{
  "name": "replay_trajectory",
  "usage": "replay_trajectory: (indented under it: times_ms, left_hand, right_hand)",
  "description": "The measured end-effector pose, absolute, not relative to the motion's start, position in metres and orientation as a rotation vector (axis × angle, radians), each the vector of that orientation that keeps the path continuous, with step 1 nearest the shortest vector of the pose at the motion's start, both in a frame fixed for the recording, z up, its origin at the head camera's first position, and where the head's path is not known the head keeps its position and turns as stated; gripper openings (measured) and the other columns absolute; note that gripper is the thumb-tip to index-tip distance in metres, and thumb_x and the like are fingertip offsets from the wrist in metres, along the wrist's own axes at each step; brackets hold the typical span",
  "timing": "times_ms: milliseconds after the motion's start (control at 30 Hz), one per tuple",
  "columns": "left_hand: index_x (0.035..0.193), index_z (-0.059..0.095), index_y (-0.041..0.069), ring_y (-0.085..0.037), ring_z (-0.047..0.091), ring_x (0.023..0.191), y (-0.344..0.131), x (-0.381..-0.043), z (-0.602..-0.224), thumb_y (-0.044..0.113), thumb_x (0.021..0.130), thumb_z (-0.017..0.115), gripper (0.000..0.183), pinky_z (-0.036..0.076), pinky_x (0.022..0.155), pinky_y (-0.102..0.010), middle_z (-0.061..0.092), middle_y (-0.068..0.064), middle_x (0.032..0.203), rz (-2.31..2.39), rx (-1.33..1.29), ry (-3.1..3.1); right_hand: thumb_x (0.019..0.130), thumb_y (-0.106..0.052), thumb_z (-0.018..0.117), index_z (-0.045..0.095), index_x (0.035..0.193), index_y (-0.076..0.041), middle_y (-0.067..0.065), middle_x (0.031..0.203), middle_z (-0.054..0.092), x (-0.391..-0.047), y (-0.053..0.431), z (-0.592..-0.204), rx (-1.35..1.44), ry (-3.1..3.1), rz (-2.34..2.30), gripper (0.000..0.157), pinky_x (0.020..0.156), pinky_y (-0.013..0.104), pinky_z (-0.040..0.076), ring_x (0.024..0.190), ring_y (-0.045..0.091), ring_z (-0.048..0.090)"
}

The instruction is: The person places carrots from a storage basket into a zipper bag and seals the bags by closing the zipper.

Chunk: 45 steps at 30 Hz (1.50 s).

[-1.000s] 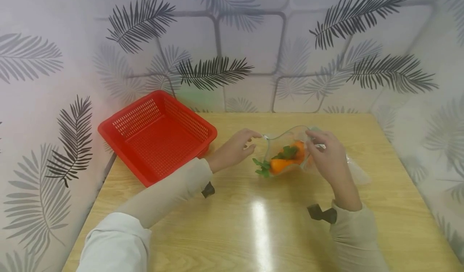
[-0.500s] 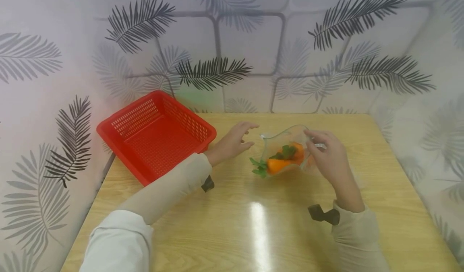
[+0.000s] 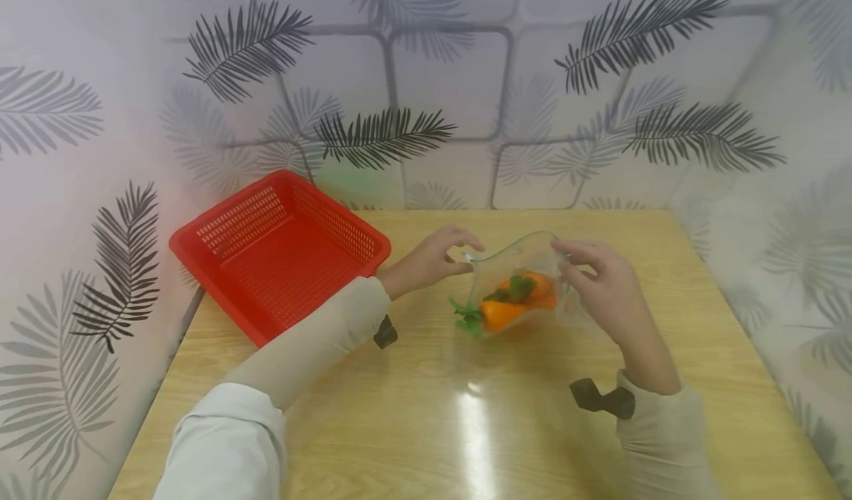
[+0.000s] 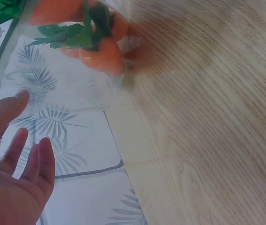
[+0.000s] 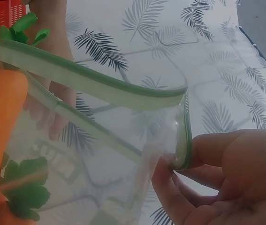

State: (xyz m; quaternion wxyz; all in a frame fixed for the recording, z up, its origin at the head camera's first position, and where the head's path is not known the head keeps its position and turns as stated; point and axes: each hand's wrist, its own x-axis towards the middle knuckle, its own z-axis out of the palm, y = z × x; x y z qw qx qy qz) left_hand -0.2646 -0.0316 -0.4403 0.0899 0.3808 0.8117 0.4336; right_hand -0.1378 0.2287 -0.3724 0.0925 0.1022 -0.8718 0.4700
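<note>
A clear zip bag (image 3: 495,267) with a green-edged mouth holds orange carrots (image 3: 502,313) with green leafy tops. One leafy top (image 3: 469,316) pokes out of the mouth on the left. My right hand (image 3: 602,282) pinches the bag's right corner between thumb and fingers, plain in the right wrist view at the green zip strip (image 5: 185,131). At the opposite corner is my left hand (image 3: 433,259), thumb and forefinger parted around the bag's edge. In the left wrist view its thumb (image 4: 18,105) lies straight near the strip, the other fingers loosely bent.
A red perforated plastic basket (image 3: 279,256) stands at the back left, close beside the left forearm. Under everything is a wood-grain table (image 3: 399,426), bordered at the back and sides by a leaf-patterned covering (image 3: 439,78).
The left hand drew back from the bag's left corner, its fingers spreading, then came to that corner again. The right hand keeps its pinch, and the bag has shifted slightly left.
</note>
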Motion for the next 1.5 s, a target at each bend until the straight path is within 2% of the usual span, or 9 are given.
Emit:
replay_trajectory:
  times_ms: [167, 400, 600, 900, 1067, 1200, 1333, 1433, 1500]
  left_hand:
    - [0.1, 0.069, 0.017, -0.009, 0.047, 0.111, -0.032, -0.265, -0.437, 0.008, 0.082, 0.07, 0.02, 0.049, 0.077, -0.023, 0.057, 0.004, 0.116, 1.246, 1.175, 2.44]
    - [0.101, 0.07, 0.016, -0.006, 0.051, 0.105, -0.037, -0.265, -0.434, 0.015, 0.085, 0.068, 0.016, 0.048, 0.078, -0.024, 0.062, 0.005, 0.112, 1.3, 1.124, 2.49]
    - [0.1, 0.068, 0.02, -0.005, 0.055, 0.097, -0.044, -0.264, -0.427, 0.029, 0.089, 0.063, 0.015, 0.048, 0.079, -0.025, 0.063, 0.011, 0.105, 1.34, 1.046, 2.551]
    - [0.1, 0.067, 0.017, -0.007, 0.058, 0.089, -0.052, -0.261, -0.42, 0.023, 0.09, 0.063, 0.013, 0.049, 0.076, -0.025, 0.064, 0.009, 0.097, 1.425, 1.022, 2.603]
    - [0.1, 0.067, 0.016, -0.007, 0.057, 0.088, -0.055, -0.259, -0.415, 0.024, 0.09, 0.062, 0.013, 0.049, 0.076, -0.025, 0.064, 0.009, 0.094, 1.429, 0.999, 2.664]
    - [0.097, 0.068, 0.013, -0.008, 0.057, 0.087, -0.056, -0.257, -0.411, 0.025, 0.09, 0.062, 0.015, 0.049, 0.076, -0.026, 0.064, 0.007, 0.092, 1.443, 0.979, 2.688]
    - [0.094, 0.067, 0.013, -0.009, 0.057, 0.085, -0.059, -0.258, -0.409, 0.027, 0.09, 0.061, 0.015, 0.049, 0.076, -0.026, 0.064, 0.005, 0.09, 1.464, 0.948, 2.716]
    - [0.094, 0.067, 0.012, -0.01, 0.057, 0.083, -0.062, -0.258, -0.409, 0.029, 0.09, 0.062, 0.018, 0.049, 0.076, -0.026, 0.063, 0.005, 0.088, 1.493, 0.904, 2.725]
    - [0.095, 0.066, 0.013, -0.01, 0.057, 0.083, -0.064, -0.257, -0.407, 0.029, 0.09, 0.062, 0.017, 0.049, 0.076, -0.026, 0.062, 0.005, 0.089, 1.515, 0.891, 2.722]
  right_hand:
    - [0.094, -0.018, 0.055, 0.06, 0.123, -0.011, 0.0, 0.119, 0.055, -0.14, 0.231, -0.375, 0.29, -2.597, 1.424, 0.03, 0.086, 0.026, 0.047, 0.093, 0.016, 0.056]
    - [0.094, -0.012, 0.055, 0.058, 0.124, -0.008, 0.006, 0.122, 0.055, -0.138, 0.235, -0.375, 0.316, -2.541, 1.464, 0.031, 0.08, 0.015, 0.047, 0.092, 0.017, 0.058]
    - [0.093, -0.009, 0.056, 0.056, 0.126, -0.005, 0.011, 0.124, 0.055, -0.137, 0.237, -0.373, 0.318, -2.475, 1.505, 0.034, 0.078, 0.016, 0.049, 0.097, 0.011, 0.054]
    - [0.09, -0.003, 0.059, 0.048, 0.134, -0.007, 0.014, 0.119, 0.054, -0.134, 0.238, -0.377, 0.482, -2.441, 1.464, 0.046, 0.078, 0.017, 0.049, 0.099, 0.012, 0.053]
    - [0.082, 0.012, 0.061, 0.044, 0.13, 0.002, 0.014, 0.121, 0.047, -0.125, 0.239, -0.39, 0.791, -2.434, 1.447, 0.053, 0.082, 0.019, 0.047, 0.102, 0.018, 0.047]
    - [0.069, 0.024, 0.063, 0.032, 0.12, 0.016, 0.025, 0.115, 0.038, -0.112, 0.234, -0.397, 0.993, -2.291, 1.586, 0.06, 0.083, 0.022, 0.045, 0.099, 0.021, 0.045]
    - [0.061, 0.026, 0.067, 0.021, 0.116, 0.024, 0.034, 0.109, 0.032, -0.104, 0.229, -0.404, 1.144, -2.161, 1.679, 0.072, 0.084, 0.024, 0.043, 0.099, 0.025, 0.043]
    - [0.059, 0.021, 0.072, 0.028, 0.117, 0.022, 0.03, 0.107, 0.038, -0.101, 0.226, -0.409, 1.118, -2.211, 1.614, 0.073, 0.085, 0.025, 0.043, 0.099, 0.025, 0.044]
    - [0.06, 0.02, 0.073, 0.037, 0.115, 0.018, 0.025, 0.106, 0.045, -0.099, 0.224, -0.411, 1.033, -2.264, 1.537, 0.066, 0.083, 0.025, 0.044, 0.097, 0.025, 0.046]
